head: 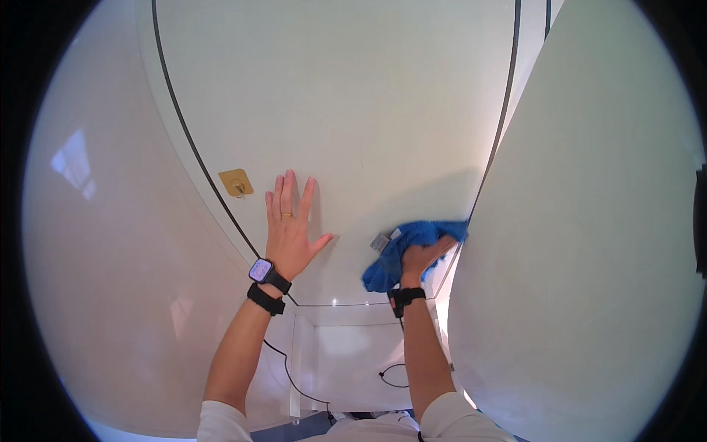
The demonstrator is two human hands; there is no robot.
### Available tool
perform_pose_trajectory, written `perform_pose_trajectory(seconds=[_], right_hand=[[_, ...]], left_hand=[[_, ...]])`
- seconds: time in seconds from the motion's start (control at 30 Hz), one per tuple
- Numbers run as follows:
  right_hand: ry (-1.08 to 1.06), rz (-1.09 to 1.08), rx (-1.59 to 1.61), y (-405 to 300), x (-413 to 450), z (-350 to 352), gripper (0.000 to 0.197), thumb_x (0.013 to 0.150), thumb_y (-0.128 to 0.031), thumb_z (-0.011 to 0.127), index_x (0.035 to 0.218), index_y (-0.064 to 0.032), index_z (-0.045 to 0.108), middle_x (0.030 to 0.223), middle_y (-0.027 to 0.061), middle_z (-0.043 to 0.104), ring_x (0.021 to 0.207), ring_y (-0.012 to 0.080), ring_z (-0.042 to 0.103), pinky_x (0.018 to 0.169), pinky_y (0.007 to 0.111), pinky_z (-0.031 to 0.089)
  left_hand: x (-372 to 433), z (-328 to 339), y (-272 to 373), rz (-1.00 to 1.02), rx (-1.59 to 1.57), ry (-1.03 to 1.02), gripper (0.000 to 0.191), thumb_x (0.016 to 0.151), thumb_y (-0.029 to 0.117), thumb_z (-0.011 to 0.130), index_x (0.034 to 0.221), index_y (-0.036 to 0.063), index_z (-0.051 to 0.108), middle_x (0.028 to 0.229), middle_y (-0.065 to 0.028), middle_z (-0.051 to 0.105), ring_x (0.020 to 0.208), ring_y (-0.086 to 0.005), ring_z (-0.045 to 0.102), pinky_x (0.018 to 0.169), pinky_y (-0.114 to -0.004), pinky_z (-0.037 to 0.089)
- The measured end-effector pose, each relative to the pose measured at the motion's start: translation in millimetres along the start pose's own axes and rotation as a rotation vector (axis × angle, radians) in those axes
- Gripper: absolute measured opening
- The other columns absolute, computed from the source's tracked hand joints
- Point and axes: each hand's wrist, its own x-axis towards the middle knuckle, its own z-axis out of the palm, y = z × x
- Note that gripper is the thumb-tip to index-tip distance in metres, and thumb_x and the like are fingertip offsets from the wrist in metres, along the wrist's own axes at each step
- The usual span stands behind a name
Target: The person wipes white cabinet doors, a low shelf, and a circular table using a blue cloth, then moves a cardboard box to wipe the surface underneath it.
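My left hand (290, 232) rests with its fingers spread against a white panel (342, 110), and nothing is in it. A ring is on one finger, and a smartwatch (261, 271) and a black strap are on the wrist. Just up and left of those fingers, a gold adhesive hook (236, 183) is stuck to the panel. At the panel's right edge my right hand (422, 258) holds a crumpled blue cloth (395, 259) against the surface. A pale tag (380, 242) sticks out from the cloth's left side. My right fingertips are partly hidden by the cloth.
Dark edging strips (188, 138) run along both sides of the panel. Glossy pale surfaces curve up at left (110, 248) and right (580, 221). Below the panel is a white recess (353, 353). A thin black cable (287, 367) hangs near my left forearm.
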Motion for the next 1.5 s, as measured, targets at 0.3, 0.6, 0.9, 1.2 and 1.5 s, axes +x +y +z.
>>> perform_pose_trajectory(seconds=[0.3,0.6,0.9,1.2,1.5], right_hand=[[0.306,0.417,0.249,113,-53,-34,0.055,0.103,-0.032,0.045,0.142,0.0008,0.026,0.140,0.0148,0.038,0.118,0.0270,0.043,0.106,0.039,0.036],[0.139,-0.004,0.363,-133,43,-95,0.030,0.093,-0.009,0.052,0.114,0.0111,0.048,0.136,0.0299,0.044,0.133,0.0477,0.033,0.117,0.051,0.014],[-0.286,-0.745,-0.019,-198,48,-81,0.070,0.071,-0.011,0.063,0.139,-0.0025,0.048,0.149,0.0207,0.039,0.140,0.0397,0.034,0.115,0.054,0.023],[0.000,-0.160,0.125,-45,-43,-82,0.049,0.089,-0.005,0.046,0.134,0.0125,0.040,0.149,0.0321,0.031,0.141,0.0456,0.026,0.118,0.051,0.012],[0.116,-0.548,0.209,-216,106,-72,0.044,0.073,0.005,0.051,0.116,0.0037,0.059,0.131,0.0249,0.053,0.129,0.0447,0.042,0.116,0.052,0.022]], left_hand=[[1,25,14,0.177,0.092,-0.119,0.133,0.060,0.036,0.090,0.156,0.0059,0.003,0.157,-0.0314,-0.014,0.144,-0.0523,-0.015,0.111,-0.070,0.002],[-12,23,3,0.186,0.089,-0.199,0.133,0.060,0.038,0.090,0.155,0.0047,0.003,0.155,-0.0332,-0.016,0.142,-0.0555,-0.015,0.108,-0.073,-0.003],[-11,32,-11,0.219,0.363,-0.058,0.130,0.059,0.039,0.090,0.155,0.0046,0.010,0.158,-0.0310,-0.009,0.145,-0.0513,-0.012,0.109,-0.072,-0.001],[-9,23,1,0.217,0.060,-0.106,0.133,0.058,0.039,0.090,0.156,0.0084,0.006,0.159,-0.0278,-0.012,0.146,-0.0487,-0.011,0.110,-0.071,0.001],[-9,21,1,0.169,0.070,-0.141,0.126,0.059,0.038,0.090,0.156,0.0081,0.014,0.159,-0.0281,-0.005,0.145,-0.0514,-0.011,0.109,-0.072,0.000]])
